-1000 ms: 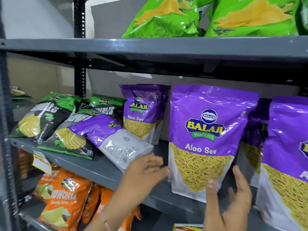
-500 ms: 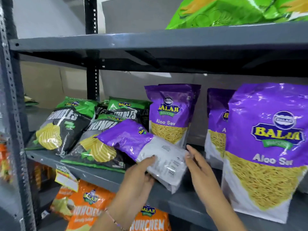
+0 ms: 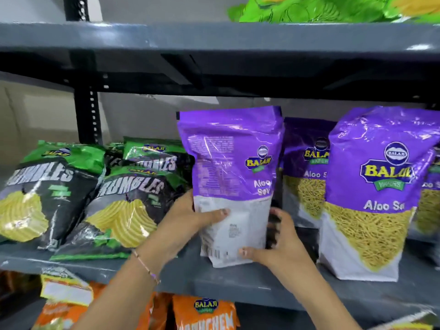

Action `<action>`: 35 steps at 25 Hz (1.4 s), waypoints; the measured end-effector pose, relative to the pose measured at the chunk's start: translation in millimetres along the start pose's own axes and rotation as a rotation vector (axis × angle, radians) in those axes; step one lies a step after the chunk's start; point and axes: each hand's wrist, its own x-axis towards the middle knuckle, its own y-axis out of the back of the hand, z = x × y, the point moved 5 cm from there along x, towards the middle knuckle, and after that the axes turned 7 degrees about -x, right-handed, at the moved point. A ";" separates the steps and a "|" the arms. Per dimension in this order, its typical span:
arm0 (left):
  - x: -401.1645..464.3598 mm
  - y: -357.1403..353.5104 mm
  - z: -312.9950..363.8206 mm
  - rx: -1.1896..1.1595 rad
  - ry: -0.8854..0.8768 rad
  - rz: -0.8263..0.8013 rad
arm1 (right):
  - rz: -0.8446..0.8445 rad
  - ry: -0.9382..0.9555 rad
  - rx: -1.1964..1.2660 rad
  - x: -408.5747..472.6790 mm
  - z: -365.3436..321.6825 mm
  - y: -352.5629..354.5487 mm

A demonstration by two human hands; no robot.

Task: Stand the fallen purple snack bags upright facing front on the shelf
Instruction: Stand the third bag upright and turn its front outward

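Note:
A purple Aloo Sev bag stands upright in the middle of the grey shelf, its back and side panel turned toward me. My left hand grips its lower left side, thumb across the white panel. My right hand holds its lower right corner at the base. To the right a second purple bag stands upright facing front. Another purple bag stands behind, between the two, and a further one is partly cut off at the right edge.
Black-and-green Crumbles bags lean in a pile on the shelf's left. A black upright post rises behind them. The shelf above carries green bags. Orange bags and a yellow price tag sit below.
The purple bag that lay on its side over the Crumbles bags is now lifted upright in both hands. The camera has moved closer and to the left.

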 end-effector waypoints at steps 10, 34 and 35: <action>15.7 16.4 -4.9 -0.023 0.041 0.069 | -0.076 -0.072 0.010 40.0 -5.6 -14.5; -10.9 7.2 25.5 0.038 -0.086 0.258 | 0.458 0.246 0.173 -33.1 -41.7 -35.2; -16.2 6.5 12.8 0.011 -0.040 0.215 | 0.443 0.276 0.217 -42.9 -48.1 -42.9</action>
